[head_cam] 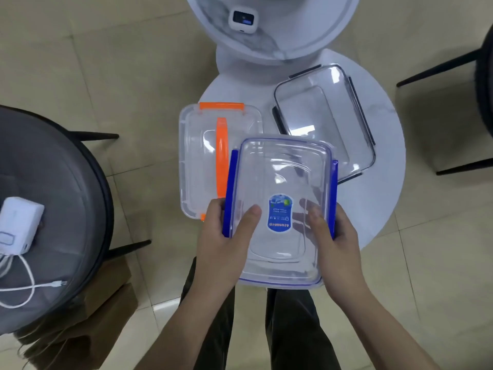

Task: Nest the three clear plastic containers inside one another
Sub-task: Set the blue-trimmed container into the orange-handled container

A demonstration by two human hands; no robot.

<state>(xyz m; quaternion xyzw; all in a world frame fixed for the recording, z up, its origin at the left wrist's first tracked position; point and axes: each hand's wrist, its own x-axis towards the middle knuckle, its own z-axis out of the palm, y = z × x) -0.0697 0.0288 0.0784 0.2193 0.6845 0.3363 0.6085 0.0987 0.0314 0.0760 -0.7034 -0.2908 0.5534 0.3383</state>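
Look left and you see a round grey chair seat [50, 188] with a dark rim; a white charger box [20, 227] lies on it, and a white cable [28, 285] curls from the box across the seat. Below the chair sits a brown cardboard box [106, 303]. A round white desk [384, 198] stands on beige floor tiles [120, 73]. Beyond it you see a white fan [269, 25], and dark chair legs [437, 69] at right.

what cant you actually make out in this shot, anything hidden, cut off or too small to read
- Head view: print on the blue label of the blue-clipped container is too small and blurred.
- Near side of the orange-handled container is hidden behind that container and the left hand.
- Right hand fingers show only dimly through the plastic.
- The white device on the upper table is cut short by the top edge.
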